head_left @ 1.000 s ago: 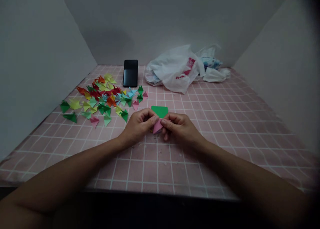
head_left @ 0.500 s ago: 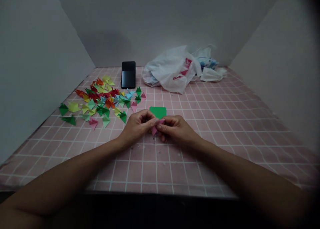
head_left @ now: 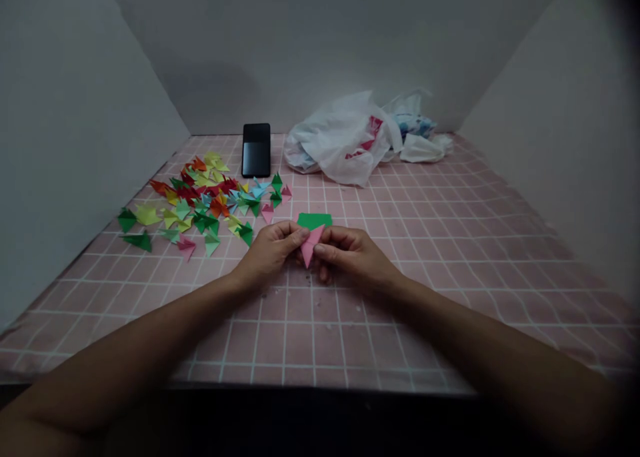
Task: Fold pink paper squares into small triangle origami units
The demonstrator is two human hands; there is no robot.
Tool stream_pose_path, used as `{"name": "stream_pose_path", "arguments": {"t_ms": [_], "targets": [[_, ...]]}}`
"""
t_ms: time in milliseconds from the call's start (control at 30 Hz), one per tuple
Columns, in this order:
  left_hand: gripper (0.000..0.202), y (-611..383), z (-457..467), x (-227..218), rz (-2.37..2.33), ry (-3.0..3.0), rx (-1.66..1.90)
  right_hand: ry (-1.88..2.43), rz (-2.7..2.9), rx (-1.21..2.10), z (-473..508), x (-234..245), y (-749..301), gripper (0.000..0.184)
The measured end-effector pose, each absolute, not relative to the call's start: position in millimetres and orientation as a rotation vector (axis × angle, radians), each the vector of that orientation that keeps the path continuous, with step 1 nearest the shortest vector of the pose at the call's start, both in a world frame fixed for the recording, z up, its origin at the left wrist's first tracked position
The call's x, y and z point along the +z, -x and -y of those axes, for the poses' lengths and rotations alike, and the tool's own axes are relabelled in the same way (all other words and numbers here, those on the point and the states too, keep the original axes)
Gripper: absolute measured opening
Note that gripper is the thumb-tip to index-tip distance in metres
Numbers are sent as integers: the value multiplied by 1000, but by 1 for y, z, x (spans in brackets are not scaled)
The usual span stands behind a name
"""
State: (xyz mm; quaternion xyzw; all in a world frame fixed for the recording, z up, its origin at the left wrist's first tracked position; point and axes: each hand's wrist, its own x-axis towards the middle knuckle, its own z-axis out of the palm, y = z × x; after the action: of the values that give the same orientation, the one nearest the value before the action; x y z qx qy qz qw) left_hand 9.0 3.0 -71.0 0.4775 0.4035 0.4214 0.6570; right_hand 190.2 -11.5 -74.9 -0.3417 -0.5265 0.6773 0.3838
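Observation:
A small folded piece of pink origami paper [head_left: 311, 244] is pinched between my two hands, its narrow point turned down toward me. My left hand [head_left: 274, 247] grips its left edge with the thumb on top. On the other side, my right hand [head_left: 349, 249] has thumb and fingers closed on the right edge. Just beyond the fingers lies green square paper [head_left: 315, 220], its near part hidden by the hands and the pink piece.
Many folded paper cranes [head_left: 205, 222] in several colours spread over the left of the pink checked tablecloth [head_left: 440, 277]. A black smartphone [head_left: 256, 150] lies behind them. Crumpled white plastic bags [head_left: 345, 140] sit along the back wall. Walls close in the table's sides.
My left thumb has drawn back to the left, so more of the pink paper shows. Both hands stay in nearly the same place.

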Motion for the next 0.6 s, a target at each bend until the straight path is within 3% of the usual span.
{"name": "stream_pose_path", "arguments": {"t_ms": [600], "targets": [[35, -12, -1, -71, -767, -830, 752, 789, 1268, 1817, 13, -76, -189, 25]]}}
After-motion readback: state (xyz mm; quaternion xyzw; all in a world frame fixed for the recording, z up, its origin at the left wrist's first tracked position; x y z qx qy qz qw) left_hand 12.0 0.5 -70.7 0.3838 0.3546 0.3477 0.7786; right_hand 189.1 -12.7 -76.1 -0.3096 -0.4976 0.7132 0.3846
